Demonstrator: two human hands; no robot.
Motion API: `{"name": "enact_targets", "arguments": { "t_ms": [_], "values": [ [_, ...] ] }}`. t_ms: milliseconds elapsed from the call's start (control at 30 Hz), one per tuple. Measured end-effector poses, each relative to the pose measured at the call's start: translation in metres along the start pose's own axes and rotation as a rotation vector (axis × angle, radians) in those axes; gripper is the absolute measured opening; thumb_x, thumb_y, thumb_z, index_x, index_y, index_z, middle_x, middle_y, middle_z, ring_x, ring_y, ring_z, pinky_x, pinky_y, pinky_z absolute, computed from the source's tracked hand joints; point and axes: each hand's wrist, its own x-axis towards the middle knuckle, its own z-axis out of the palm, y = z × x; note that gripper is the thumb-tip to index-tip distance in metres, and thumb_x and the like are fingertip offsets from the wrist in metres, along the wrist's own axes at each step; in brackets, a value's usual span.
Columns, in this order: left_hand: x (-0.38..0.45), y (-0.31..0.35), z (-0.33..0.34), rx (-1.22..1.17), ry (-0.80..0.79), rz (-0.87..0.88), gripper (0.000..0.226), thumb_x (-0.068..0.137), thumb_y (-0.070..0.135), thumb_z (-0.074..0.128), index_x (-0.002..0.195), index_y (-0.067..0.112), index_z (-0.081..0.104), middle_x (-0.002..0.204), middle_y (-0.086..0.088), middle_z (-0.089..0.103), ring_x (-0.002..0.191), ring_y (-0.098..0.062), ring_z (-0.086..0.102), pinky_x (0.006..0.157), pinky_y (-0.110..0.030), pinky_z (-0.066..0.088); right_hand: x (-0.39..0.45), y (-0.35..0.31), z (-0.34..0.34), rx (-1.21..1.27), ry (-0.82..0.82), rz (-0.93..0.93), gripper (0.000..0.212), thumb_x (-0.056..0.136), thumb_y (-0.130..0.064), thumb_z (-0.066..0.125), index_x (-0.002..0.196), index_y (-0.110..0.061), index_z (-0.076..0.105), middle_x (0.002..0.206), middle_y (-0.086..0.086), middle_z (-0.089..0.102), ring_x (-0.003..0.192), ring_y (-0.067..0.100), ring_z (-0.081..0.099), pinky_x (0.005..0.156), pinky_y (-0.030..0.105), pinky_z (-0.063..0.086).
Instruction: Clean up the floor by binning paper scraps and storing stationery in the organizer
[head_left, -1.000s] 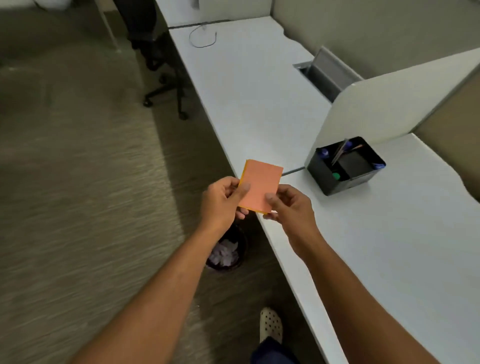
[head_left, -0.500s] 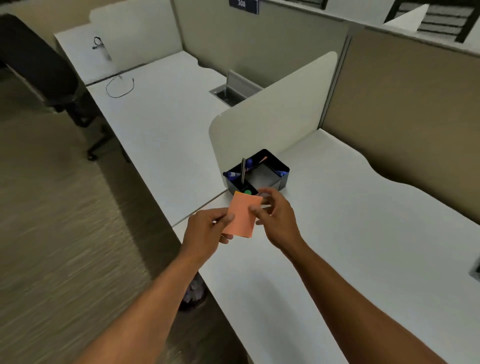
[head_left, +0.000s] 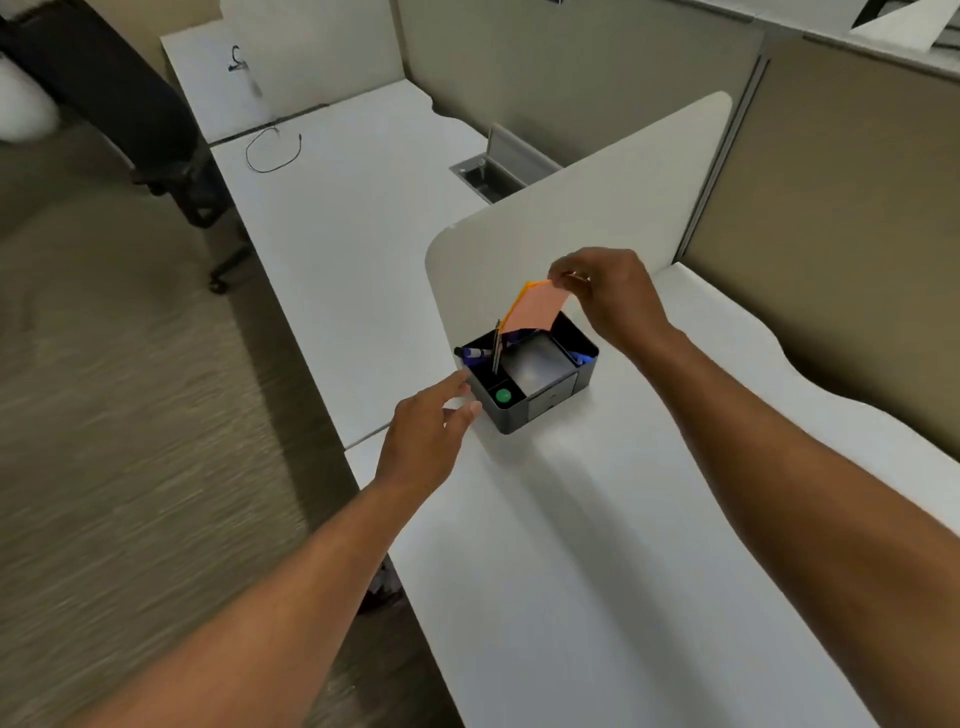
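- Sticky-note pad (head_left: 535, 307), orange, hangs tilted over the 12 o'clock side of the black organizer (head_left: 553, 397); its lower edge dips behind the rear wall line. Whether it has entered a compartment cannot be told.
- Right hand (head_left: 613, 299): fingers pinched on the pad's top corner.
- Left hand (head_left: 423, 441): fingers loosely spread, empty, at the organizer's 9 o'clock wall; touching or just beside it is unclear.
- Organizer sits on the white desk (head_left: 597, 545), near the divider panel (head_left: 571, 218).
- Risk: pad snags the upright pen (head_left: 497, 345) and tips out.
- Risk: a corner pinch lets the pad swing and miss.
- Hidden: rear compartment contents; bin mostly cut off beneath the desk edge.
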Motion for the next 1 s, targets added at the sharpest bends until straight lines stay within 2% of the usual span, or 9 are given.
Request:
{"name": "enact_targets", "arguments": {
  "t_ms": [67, 200, 333, 467, 600, 700, 800, 867, 1000],
  "values": [
    [0.002, -0.006, 0.000, 0.023, -0.017, 0.006, 0.042, 0.099, 0.036, 0.065, 0.141, 0.031, 0.060, 0.128, 0.009, 0.072, 0.101, -0.012, 0.073, 0.093, -0.043, 0.062, 0.021, 0.013, 0.005, -0.082, -0.027, 0.003, 0.017, 0.097, -0.010, 0.065, 0.103, -0.015, 0.080, 0.105, 0.004, 0.079, 0.097, 0.024, 0.073, 0.086, 0.041, 0.058],
    [0.007, -0.020, 0.004, 0.108, -0.047, 0.007, 0.040, 0.101, 0.036, 0.062, 0.141, 0.028, 0.061, 0.134, 0.010, 0.069, 0.105, -0.002, 0.066, 0.087, -0.015, 0.049, 0.041, 0.033, 0.028, -0.277, -0.128, -0.010, 0.019, 0.096, -0.008, 0.062, 0.102, -0.016, 0.078, 0.105, 0.006, 0.076, 0.099, 0.030, 0.069, 0.080, 0.040, 0.057],
    [0.010, -0.028, 0.012, 0.159, -0.089, -0.006, 0.038, 0.105, 0.027, 0.055, 0.142, 0.025, 0.061, 0.137, 0.006, 0.068, 0.119, -0.008, 0.065, 0.103, -0.028, 0.052, 0.045, 0.050, 0.052, -0.421, -0.155, -0.068, 0.020, 0.093, 0.001, 0.064, 0.100, -0.014, 0.076, 0.096, 0.007, 0.074, 0.093, 0.032, 0.064, 0.068, 0.035, 0.053],
    [0.019, -0.032, 0.023, 0.243, -0.135, 0.019, 0.041, 0.106, 0.020, 0.051, 0.146, 0.024, 0.056, 0.145, 0.004, 0.063, 0.132, -0.011, 0.059, 0.105, -0.019, 0.041, 0.046, 0.063, 0.067, -0.472, -0.155, -0.093, 0.027, 0.090, 0.005, 0.066, 0.100, -0.017, 0.077, 0.094, 0.003, 0.074, 0.091, 0.030, 0.061, 0.064, 0.034, 0.052],
    [0.029, -0.032, 0.039, 0.297, -0.233, 0.044, 0.047, 0.106, 0.016, 0.049, 0.153, 0.023, 0.048, 0.158, 0.005, 0.049, 0.146, -0.010, 0.044, 0.115, -0.017, 0.030, 0.043, 0.072, 0.077, -0.460, -0.187, -0.114, 0.022, 0.089, 0.002, 0.068, 0.097, -0.015, 0.079, 0.098, 0.001, 0.075, 0.094, 0.027, 0.057, 0.060, 0.032, 0.042],
    [0.034, -0.032, 0.053, 0.321, -0.318, 0.048, 0.052, 0.107, 0.017, 0.048, 0.158, 0.024, 0.039, 0.166, 0.006, 0.036, 0.153, -0.011, 0.033, 0.120, -0.022, 0.027, 0.041, 0.077, 0.086, -0.464, -0.291, -0.104, 0.012, 0.094, -0.009, 0.069, 0.097, -0.013, 0.079, 0.102, 0.004, 0.068, 0.099, 0.027, 0.053, 0.067, 0.038, 0.051],
    [0.035, -0.029, 0.062, 0.342, -0.361, 0.048, 0.055, 0.108, 0.018, 0.049, 0.160, 0.022, 0.033, 0.169, 0.007, 0.029, 0.155, -0.010, 0.028, 0.120, -0.022, 0.027, 0.040, 0.083, 0.094, -0.453, -0.390, -0.060, 0.023, 0.099, -0.010, 0.062, 0.114, -0.013, 0.078, 0.106, 0.009, 0.063, 0.104, 0.030, 0.053, 0.076, 0.040, 0.050],
    [0.035, -0.029, 0.066, 0.361, -0.390, 0.052, 0.056, 0.107, 0.019, 0.049, 0.161, 0.021, 0.031, 0.171, 0.007, 0.025, 0.155, -0.012, 0.029, 0.120, -0.023, 0.029, 0.036, 0.087, 0.098, -0.468, -0.460, -0.041, 0.037, 0.099, -0.001, 0.055, 0.127, -0.018, 0.073, 0.114, 0.010, 0.063, 0.106, 0.032, 0.054, 0.082, 0.039, 0.050],
    [0.035, -0.029, 0.065, 0.411, -0.456, 0.041, 0.059, 0.108, 0.021, 0.049, 0.162, 0.021, 0.026, 0.173, 0.006, 0.018, 0.140, -0.023, 0.052, 0.116, -0.028, 0.037, 0.031, 0.092, 0.102, -0.441, -0.490, 0.013, 0.065, 0.095, 0.010, 0.040, 0.145, -0.026, 0.058, 0.128, 0.009, 0.061, 0.111, 0.035, 0.052, 0.088, 0.044, 0.051]
  ]
}}
